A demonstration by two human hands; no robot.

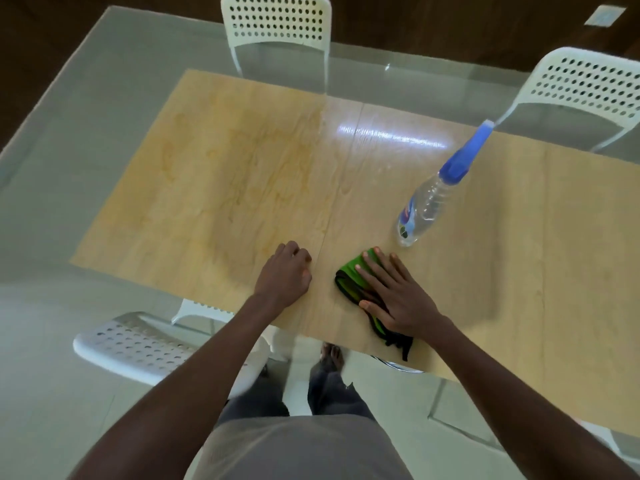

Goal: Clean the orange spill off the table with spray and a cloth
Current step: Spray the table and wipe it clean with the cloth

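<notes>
Faint orange smears (249,168) spread over the left half of the light wooden table (519,271). A green cloth with dark trim (353,275) lies near the front edge, and my right hand (394,292) presses flat on it with straight fingers. My left hand (285,271) rests on the table just left of the cloth, its fingers curled under and holding nothing. A clear spray bottle with a blue trigger head (433,192) stands behind and to the right of the cloth, untouched.
White perforated chairs stand at the far side (277,22), the far right (585,84) and the near left (135,344). The wooden top sits on a wider glass surface (86,133). My legs and a foot show below the front edge.
</notes>
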